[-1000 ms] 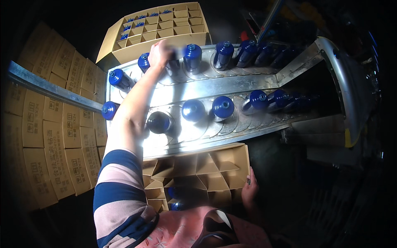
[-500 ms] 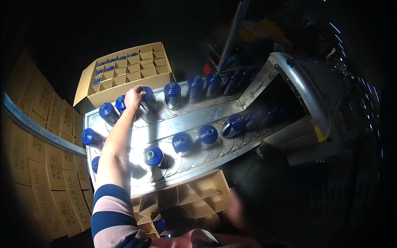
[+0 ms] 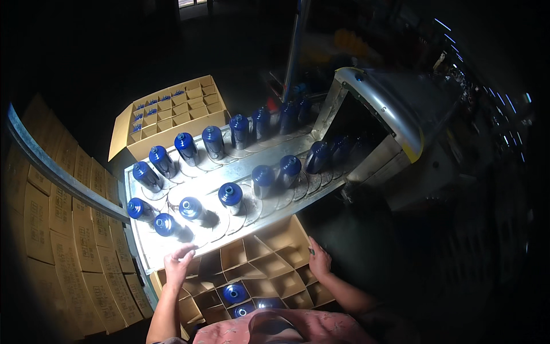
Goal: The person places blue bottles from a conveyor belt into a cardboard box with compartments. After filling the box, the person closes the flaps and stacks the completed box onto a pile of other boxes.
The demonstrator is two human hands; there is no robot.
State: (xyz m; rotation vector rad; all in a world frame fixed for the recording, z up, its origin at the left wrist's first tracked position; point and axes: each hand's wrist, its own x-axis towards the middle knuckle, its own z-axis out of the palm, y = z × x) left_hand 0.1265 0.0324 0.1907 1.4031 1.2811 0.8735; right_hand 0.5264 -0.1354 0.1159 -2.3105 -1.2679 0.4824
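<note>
My left hand (image 3: 179, 265) is over the back left corner of a near divided carton (image 3: 298, 232), fingers loosely bent and no bottle in them. Against the carton's right wall lies my right hand (image 3: 319, 259), its fingers stretched along the outside. Inside the carton, a blue bottle (image 3: 234, 293) and a couple more stand in cells near my body. Blue bottles line the looping metal conveyor (image 3: 240, 166) beyond it. Closest to my left hand are one bottle (image 3: 165, 225) and another brightly lit bottle (image 3: 191, 208).
Behind the conveyor stands another divided carton (image 3: 166, 129), with several blue bottles in its left cells. Stacked brown cartons (image 3: 69, 246) and a curved metal rail (image 3: 63, 180) border the left. A metal machine housing (image 3: 384, 106) covers the conveyor's right end.
My left hand has come back from a bottle in the far row to the near carton. My right hand, blurred before, now rests at the carton's right side. The view has shifted.
</note>
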